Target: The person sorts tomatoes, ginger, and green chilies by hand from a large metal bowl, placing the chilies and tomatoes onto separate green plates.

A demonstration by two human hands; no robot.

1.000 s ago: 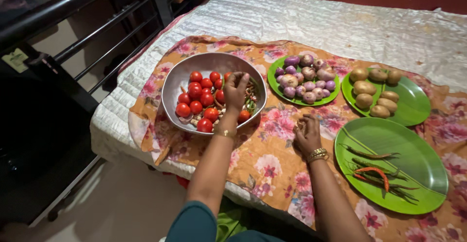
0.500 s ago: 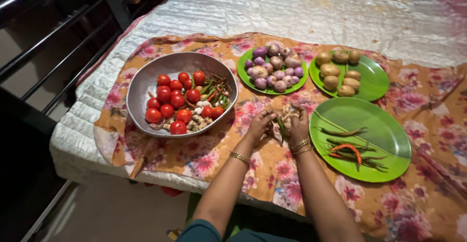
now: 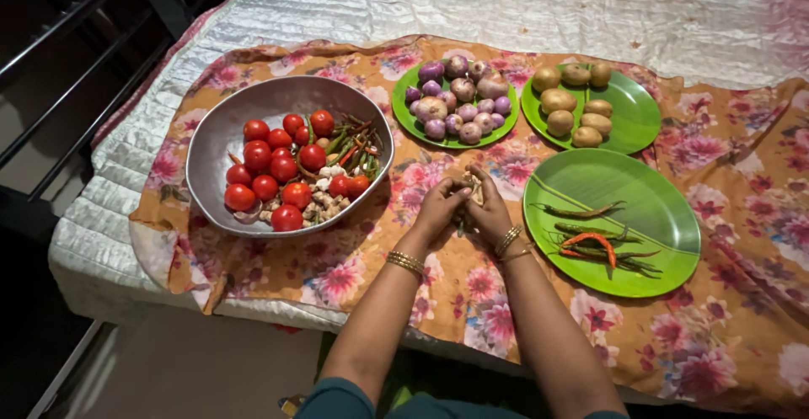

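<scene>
Hands joined over floral cloth, small pale bits pinched between.

Left hand (image 3: 438, 207) and right hand (image 3: 489, 213) touching, fingers closed on pale pieces (image 3: 476, 185), kind unclear. Just right: green plate (image 3: 666, 217) with chillies (image 3: 594, 242). Left: metal bowl (image 3: 219, 124) of tomatoes (image 3: 278, 166). Beyond: onions (image 3: 459, 103), potatoes (image 3: 573, 103).

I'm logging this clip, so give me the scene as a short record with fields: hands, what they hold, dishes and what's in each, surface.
left hand: on the cloth, fingers meeting the right hand
right hand: beside it, fingers curled
held: small pale and green bits between both hands; kind unclear
bowl: metal, left, with tomatoes, chillies, pale pieces
onion plate: green, purple onions
potato plate: green, potatoes
chilli plate: green, green and red chillies
surface: floral cloth over a white quilted cover
</scene>
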